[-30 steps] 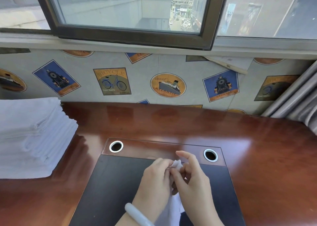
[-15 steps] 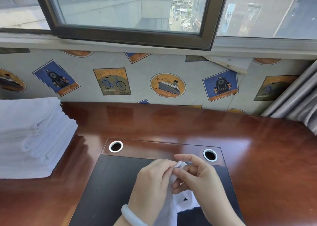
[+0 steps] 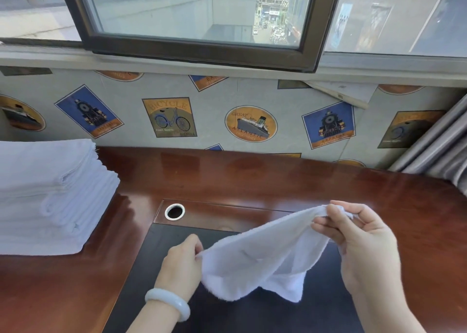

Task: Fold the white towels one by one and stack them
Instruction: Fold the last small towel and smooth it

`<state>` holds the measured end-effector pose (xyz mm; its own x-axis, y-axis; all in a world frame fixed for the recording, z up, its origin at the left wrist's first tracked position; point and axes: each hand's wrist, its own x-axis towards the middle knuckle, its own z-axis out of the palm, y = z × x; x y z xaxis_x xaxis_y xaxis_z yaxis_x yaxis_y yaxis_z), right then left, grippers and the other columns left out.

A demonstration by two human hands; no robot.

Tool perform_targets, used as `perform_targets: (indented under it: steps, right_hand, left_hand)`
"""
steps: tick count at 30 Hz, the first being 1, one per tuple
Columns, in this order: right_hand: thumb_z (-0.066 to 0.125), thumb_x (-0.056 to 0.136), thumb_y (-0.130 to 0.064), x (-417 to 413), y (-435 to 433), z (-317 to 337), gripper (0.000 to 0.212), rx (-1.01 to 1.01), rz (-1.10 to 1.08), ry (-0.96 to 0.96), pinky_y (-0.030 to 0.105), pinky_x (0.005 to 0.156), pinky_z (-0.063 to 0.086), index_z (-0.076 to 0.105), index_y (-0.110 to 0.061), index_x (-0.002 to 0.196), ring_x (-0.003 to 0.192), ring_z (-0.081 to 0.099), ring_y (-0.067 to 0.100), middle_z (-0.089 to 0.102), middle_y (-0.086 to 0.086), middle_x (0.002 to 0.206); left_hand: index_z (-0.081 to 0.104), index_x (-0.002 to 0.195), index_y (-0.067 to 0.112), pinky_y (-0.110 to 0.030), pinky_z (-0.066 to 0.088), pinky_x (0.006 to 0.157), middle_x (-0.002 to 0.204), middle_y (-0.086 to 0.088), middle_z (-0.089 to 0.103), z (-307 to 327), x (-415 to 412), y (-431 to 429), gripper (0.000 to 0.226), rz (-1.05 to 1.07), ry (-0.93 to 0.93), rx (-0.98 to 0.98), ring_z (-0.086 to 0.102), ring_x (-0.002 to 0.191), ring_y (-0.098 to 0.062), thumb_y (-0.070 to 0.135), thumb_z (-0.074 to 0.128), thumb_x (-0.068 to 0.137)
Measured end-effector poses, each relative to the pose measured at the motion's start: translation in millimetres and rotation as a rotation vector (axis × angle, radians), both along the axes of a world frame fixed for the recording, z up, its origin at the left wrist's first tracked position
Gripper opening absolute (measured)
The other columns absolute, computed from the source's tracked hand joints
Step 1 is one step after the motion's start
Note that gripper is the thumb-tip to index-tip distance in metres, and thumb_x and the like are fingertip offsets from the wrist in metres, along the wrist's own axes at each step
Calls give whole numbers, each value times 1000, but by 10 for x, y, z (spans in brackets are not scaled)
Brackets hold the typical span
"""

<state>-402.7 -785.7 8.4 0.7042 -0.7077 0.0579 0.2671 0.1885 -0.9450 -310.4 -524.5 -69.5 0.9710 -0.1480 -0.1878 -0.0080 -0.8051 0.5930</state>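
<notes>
Towel drawn open

We pull our hands apart: the left hand (image 3: 182,259) and right hand (image 3: 364,246), pinched close together a second ago, now hold opposite corners, and the bunched white towel (image 3: 260,257) stretches open between them

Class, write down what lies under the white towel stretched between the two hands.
Under the white towel lies the black rectangular desk panel. The patch straight beneath the cloth is hidden.

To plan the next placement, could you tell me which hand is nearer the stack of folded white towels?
Left. The left hand pinches one corner of the white towel, right of the stack of folded towels; the right hand pinches the other corner, much farther right.
</notes>
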Motion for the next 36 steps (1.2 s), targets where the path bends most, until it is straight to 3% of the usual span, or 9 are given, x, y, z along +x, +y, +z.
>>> perform_targets:
  steps: [2,7,12,15,19,23,26,30,36]
  right_hand:
    - [68,87,-2,-33,-138,-69,5,12,-62,28,26,62,59,68,-6,85,59,70,24,68,13,64]
    - [66,88,1,-115,-208,-214,6,35,-86,91,24,58,59,63,-3,85,56,69,20,66,7,60]
    - [66,89,-5,-282,-459,-11,7,-75,-123,60,20,51,55,65,-9,84,56,70,18,69,6,63]
    - [67,89,-9,-283,-686,-54,7,-164,-100,206,21,46,54,64,-2,87,52,68,19,71,14,66]
    - [69,88,-7,26,-832,-361,15,-99,-6,388,23,46,54,63,6,87,53,69,24,71,21,68]
    - [68,90,-5,543,-880,-362,15,-17,81,402,27,55,59,62,8,89,63,72,32,70,29,78]
    - [67,93,-17,864,-944,-67,22,-15,53,318,27,55,58,60,2,85,66,73,31,71,24,72]
    - [66,93,-11,913,-969,313,16,-47,7,132,25,50,56,60,-5,79,53,69,24,69,13,61]
    - [64,93,-6,460,-720,-487,7,-85,19,324,29,51,57,57,-5,94,55,69,29,71,22,68]
  left_hand:
    - [52,77,21,-42,58,63,69,-4,66,-59,82,157,15,99,61,-27,65,62,-25,15,51,91]
    - [61,92,3,-35,58,50,65,-19,70,212,245,169,17,379,212,-625,71,57,-32,-3,46,95]
    - [74,85,13,-25,54,50,66,-12,70,864,293,247,16,249,-83,-844,67,55,-20,1,63,86]
    - [76,85,21,-25,47,45,61,-11,65,1088,407,264,27,72,-28,-756,55,46,-16,1,59,83]
    - [75,81,4,-22,40,40,56,-11,58,1108,829,65,26,84,70,-601,47,42,-15,-7,52,85]
    - [67,91,-11,-36,58,59,76,-28,63,1148,1294,-140,18,101,190,-492,61,60,-31,-10,49,91]
    - [64,98,-12,-34,61,59,83,-32,63,1443,1537,-201,16,130,156,-600,65,64,-35,-12,49,93]
    - [67,85,-5,-29,60,55,69,-24,68,1705,1541,-98,16,139,-7,-745,70,57,-27,-10,53,92]
    - [68,88,-4,-25,58,55,79,-26,69,686,1034,204,17,183,116,-761,72,64,-28,-11,54,92]
